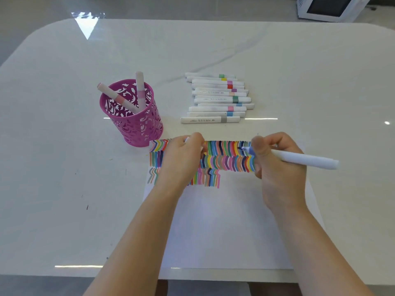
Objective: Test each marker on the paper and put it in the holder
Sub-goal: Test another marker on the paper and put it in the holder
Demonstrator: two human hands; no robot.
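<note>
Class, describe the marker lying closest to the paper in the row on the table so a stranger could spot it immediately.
On the white table, right of the pink cut-out holder, lies a row of white markers. Take the marker at the row's near end, closest to the paper. It alone has a grey band and juts furthest left.

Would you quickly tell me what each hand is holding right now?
Left hand: pinches what looks like a white cap.
Right hand: grips the uncapped blue marker.
</note>
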